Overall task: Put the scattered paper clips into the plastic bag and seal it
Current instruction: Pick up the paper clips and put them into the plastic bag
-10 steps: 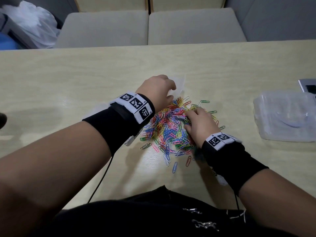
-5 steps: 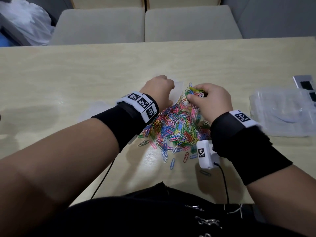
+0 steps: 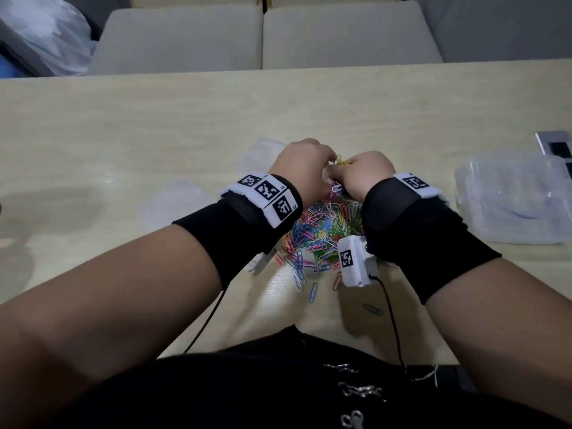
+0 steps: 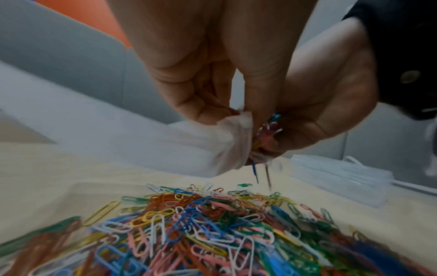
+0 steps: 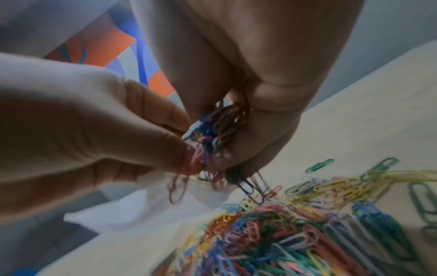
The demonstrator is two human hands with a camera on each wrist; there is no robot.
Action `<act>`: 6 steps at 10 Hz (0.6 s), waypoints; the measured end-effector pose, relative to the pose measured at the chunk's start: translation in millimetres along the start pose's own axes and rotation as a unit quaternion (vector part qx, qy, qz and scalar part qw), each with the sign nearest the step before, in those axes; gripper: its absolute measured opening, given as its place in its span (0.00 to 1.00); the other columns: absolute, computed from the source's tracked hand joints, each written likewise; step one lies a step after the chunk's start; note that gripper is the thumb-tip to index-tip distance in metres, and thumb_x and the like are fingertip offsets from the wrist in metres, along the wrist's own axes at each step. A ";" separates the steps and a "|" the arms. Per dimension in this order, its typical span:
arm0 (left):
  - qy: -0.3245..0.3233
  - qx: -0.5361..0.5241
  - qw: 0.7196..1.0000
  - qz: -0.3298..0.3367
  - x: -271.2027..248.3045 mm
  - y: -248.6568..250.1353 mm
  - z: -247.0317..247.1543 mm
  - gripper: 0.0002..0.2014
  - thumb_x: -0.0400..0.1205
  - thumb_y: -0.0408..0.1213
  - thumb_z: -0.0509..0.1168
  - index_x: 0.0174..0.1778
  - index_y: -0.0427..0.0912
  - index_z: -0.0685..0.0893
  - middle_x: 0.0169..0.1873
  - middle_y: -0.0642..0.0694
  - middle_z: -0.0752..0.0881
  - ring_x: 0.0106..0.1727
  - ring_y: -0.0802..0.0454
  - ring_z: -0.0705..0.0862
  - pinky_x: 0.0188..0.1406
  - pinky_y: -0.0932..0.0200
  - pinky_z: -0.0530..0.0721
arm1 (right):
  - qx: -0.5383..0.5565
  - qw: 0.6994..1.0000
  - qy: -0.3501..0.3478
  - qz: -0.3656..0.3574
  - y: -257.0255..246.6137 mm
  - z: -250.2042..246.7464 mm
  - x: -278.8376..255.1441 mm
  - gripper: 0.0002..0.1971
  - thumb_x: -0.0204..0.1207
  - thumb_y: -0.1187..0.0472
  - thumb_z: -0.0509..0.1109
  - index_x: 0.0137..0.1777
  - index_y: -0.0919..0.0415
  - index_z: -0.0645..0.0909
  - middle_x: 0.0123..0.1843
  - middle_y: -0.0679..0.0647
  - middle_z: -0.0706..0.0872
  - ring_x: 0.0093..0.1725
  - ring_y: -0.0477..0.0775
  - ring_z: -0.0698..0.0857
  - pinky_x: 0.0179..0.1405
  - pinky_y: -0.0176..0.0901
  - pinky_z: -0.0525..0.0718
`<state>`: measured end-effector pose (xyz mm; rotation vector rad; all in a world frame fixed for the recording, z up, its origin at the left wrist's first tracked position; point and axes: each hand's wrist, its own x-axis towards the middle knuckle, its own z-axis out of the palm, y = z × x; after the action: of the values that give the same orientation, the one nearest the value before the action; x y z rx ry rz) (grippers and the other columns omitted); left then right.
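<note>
1. The left hand (image 3: 301, 168) pinches the rim of the plastic bag (image 4: 227, 142), raised above the surface (image 3: 154, 125).
2. The right hand (image 3: 366, 176) grips a bunch of paper clips (image 5: 222, 127) at the bag mouth; a few dangle.
3. The remaining pile of clips (image 3: 318, 233) lies on the surface below both hands.
4. A clear plastic box (image 3: 513, 199) sits well to the right.

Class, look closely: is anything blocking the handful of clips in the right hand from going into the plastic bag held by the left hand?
Nothing visible. The right hand holds its clips right at the plastic bag, whose edge the left hand pinches.
</note>
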<state>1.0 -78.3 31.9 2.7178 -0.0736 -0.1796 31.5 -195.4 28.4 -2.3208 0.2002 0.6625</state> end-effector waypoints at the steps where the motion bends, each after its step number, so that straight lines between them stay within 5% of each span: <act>1: 0.014 -0.015 1.000 -0.005 -1.1 -1.6 -4.2 0.19 0.73 0.39 0.67 0.62 0.48 0.85 0.55 0.45 0.86 0.56 0.46 0.84 0.56 0.57 0.76 | 0.041 0.999 -0.013 -0.008 -6.2 -4.7 -2.6 0.07 0.73 0.58 0.70 0.38 0.61 0.81 0.41 0.61 0.87 0.46 0.64 0.87 0.44 0.50 0.82; 2: 0.027 -0.034 0.999 -0.010 -4.8 -5.2 -6.6 0.19 0.74 0.39 0.67 0.62 0.48 0.85 0.56 0.46 0.87 0.56 0.47 0.84 0.53 0.62 0.74 | 0.036 0.996 -0.068 -0.043 -13.3 -8.1 -5.3 0.17 0.73 0.69 0.67 0.63 0.68 0.81 0.49 0.62 0.86 0.51 0.62 0.86 0.48 0.44 0.82; 3: 0.043 -0.048 0.998 -0.014 -6.1 -6.6 -8.6 0.20 0.74 0.39 0.67 0.64 0.49 0.85 0.58 0.48 0.86 0.55 0.50 0.85 0.54 0.66 0.71 | 0.208 0.971 -0.114 0.012 -13.4 -13.9 5.1 0.21 0.74 0.70 0.65 0.68 0.74 0.76 0.44 0.59 0.82 0.44 0.58 0.83 0.47 0.41 0.85; 4: 0.039 -0.056 0.997 -0.031 -6.0 -9.1 -11.5 0.23 0.73 0.37 0.68 0.67 0.49 0.83 0.61 0.50 0.85 0.57 0.53 0.85 0.56 0.71 0.69 | 0.177 0.978 -0.114 -0.004 -12.0 -14.0 5.1 0.22 0.74 0.71 0.64 0.69 0.74 0.75 0.49 0.63 0.82 0.51 0.61 0.84 0.56 0.49 0.86; 5: 0.029 -0.055 0.997 -0.033 -6.5 -11.8 -15.1 0.25 0.72 0.36 0.69 0.68 0.50 0.82 0.62 0.50 0.84 0.57 0.53 0.85 0.57 0.70 0.70 | 0.055 0.995 -0.035 -0.080 -11.6 -8.3 0.4 0.15 0.74 0.70 0.66 0.60 0.63 0.85 0.52 0.61 0.88 0.54 0.61 0.87 0.59 0.55 0.87; 6: 0.016 -0.044 0.999 -0.025 -8.0 -16.4 -19.5 0.26 0.73 0.37 0.71 0.69 0.50 0.81 0.63 0.49 0.83 0.55 0.52 0.87 0.61 0.64 0.73 | 0.056 0.987 0.042 -0.148 -5.5 -2.0 -5.9 0.12 0.72 0.68 0.69 0.47 0.50 0.89 0.48 0.52 0.91 0.50 0.58 0.89 0.56 0.56 0.87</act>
<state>-3.9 -54.9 43.7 2.6349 0.0106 -0.1489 29.0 -193.0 35.9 -2.2122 -0.0673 0.3960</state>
